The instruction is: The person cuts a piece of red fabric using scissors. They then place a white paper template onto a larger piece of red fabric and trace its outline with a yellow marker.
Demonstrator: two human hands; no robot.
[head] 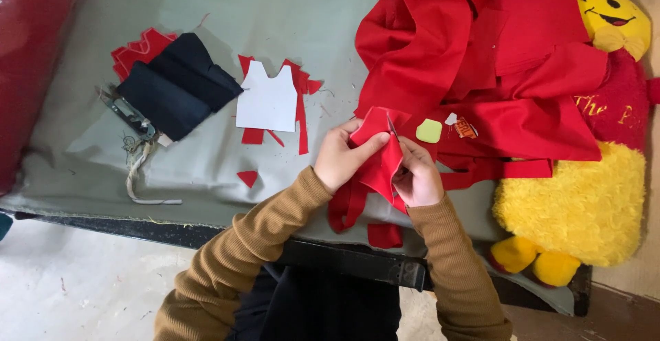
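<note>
Head view: the left hand (342,159) pinches a small red fabric piece (378,155) in a closed grip. The right hand (416,176) closes on small scissors (392,128) at the fabric's upper edge. Beyond the grip lies a red cloth heap (495,59); left of it, a white paper pattern (268,100) on the tabletop (289,18).

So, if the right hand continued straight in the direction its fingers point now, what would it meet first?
The right hand points up, away from the person. Past the small red fabric piece it holds, it would probably meet the pale green chalk-like piece first, then the red cloth pile; depth is unclear.
</note>
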